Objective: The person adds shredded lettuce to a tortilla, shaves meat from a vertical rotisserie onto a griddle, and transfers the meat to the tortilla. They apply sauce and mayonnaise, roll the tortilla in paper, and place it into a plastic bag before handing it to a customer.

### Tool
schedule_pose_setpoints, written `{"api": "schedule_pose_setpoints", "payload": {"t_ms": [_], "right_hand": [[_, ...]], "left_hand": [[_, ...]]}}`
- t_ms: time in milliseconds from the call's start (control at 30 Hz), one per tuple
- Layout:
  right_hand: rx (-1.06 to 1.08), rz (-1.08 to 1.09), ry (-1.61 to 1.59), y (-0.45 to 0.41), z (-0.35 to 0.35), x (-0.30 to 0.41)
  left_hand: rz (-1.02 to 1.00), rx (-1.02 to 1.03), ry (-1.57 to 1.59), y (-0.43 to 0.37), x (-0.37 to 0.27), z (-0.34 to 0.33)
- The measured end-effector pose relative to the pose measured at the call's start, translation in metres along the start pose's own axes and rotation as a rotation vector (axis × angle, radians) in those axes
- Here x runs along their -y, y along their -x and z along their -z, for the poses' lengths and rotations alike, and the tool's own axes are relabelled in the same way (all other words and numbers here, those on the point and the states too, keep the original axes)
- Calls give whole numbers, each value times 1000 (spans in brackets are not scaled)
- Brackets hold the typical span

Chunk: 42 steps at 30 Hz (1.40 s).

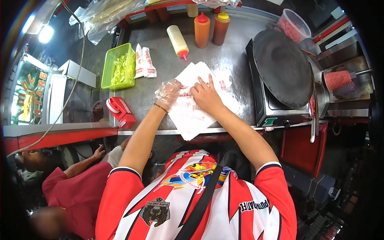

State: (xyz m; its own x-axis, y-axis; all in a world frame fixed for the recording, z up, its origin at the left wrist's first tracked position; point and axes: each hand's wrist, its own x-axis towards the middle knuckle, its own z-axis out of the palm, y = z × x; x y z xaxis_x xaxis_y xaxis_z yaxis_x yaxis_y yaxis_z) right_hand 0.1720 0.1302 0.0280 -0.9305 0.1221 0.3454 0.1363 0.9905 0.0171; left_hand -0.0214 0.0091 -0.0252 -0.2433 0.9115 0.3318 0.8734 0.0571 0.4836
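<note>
White printed paper sheets (192, 120) lie on the steel counter in front of me. My left hand (169, 92), in a clear plastic glove, is at their left side with its fingers bent; whether it grips something is hidden. My bare right hand (207, 94) rests on the papers with its fingers spread. Under and between the hands a paper fold or wrapper reaches right, its content hidden. A squeeze bottle of pale sauce (177, 40) lies just beyond. Two wrapped paper rolls (145, 63) lie beside a green tub of shredded lettuce (120, 67).
Orange (202, 31) and brown-red (221, 30) sauce bottles stand at the back. A round black griddle (282, 69) sits on a stove at right, near a meat spit (338, 80). A red tape dispenser (121, 112) is at left. A person in a red shirt (78, 192) is lower left.
</note>
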Motion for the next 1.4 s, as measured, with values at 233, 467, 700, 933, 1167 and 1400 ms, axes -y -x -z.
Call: {"api": "schedule_pose_setpoints", "payload": {"t_ms": [233,467,700,933,1167,1400], "right_hand": [[70,-60,52,-15,1,-8],[107,-58,-9,-26,-4,-19],[60,-111,-8,-48,-22,-37],[10,-304,-111,-20,-12,-31],[217,-221,-111,39,21,-28],[-36,-759,-1729,7,48,3]], "left_hand": [[81,-163,-192,3,-5,1],[-40,-156,-197,17,0,-5],[414,-83,-327,-24,6,-2],[254,284,-468,-64,-52,-6],[336,598,-132,-109,-54,36],[652,388,1183,9,-109,45]]}}
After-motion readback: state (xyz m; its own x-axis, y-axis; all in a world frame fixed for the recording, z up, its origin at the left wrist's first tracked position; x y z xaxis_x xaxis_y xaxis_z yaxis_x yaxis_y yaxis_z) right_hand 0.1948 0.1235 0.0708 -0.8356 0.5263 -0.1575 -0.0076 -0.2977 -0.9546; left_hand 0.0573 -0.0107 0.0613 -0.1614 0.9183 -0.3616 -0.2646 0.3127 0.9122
